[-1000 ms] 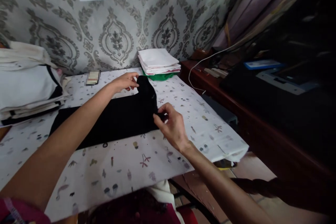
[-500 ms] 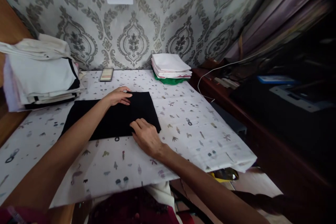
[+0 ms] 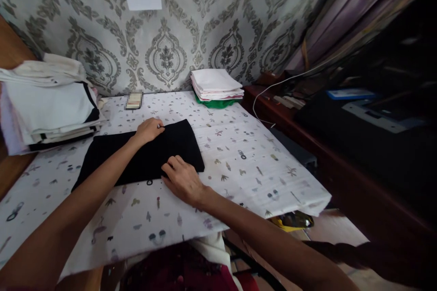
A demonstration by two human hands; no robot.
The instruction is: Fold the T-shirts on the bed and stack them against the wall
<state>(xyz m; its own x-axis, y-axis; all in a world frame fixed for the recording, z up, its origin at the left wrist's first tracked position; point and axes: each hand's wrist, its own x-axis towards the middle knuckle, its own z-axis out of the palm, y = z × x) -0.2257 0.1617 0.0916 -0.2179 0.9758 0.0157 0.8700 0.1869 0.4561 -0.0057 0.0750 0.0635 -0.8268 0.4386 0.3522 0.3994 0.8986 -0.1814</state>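
Note:
A folded black cloth [image 3: 143, 163] lies flat on the patterned white table cover, its long side running left to right. At its far edge, my left hand [image 3: 149, 130] pinches the fabric, and a small bit of the edge is lifted. My right hand [image 3: 184, 181] grips the near edge toward the right end, fingers curled over the top with the thumb at the rim. The left forearm crosses over the cloth and hides part of its left half.
A tall pile of folded white and black fabric [image 3: 51, 104] stands at the left. White folded cloths [image 3: 216, 81] rest on a green one [image 3: 216, 103] by the wall. A small pixelated item [image 3: 134, 99] lies between them. A dark wooden desk with a cable [image 3: 262, 100] borders the right.
My left hand's fingers have gone from spread over the cloth to closed on its far edge. The right hand stays at the near edge. The whole view has shifted slightly.

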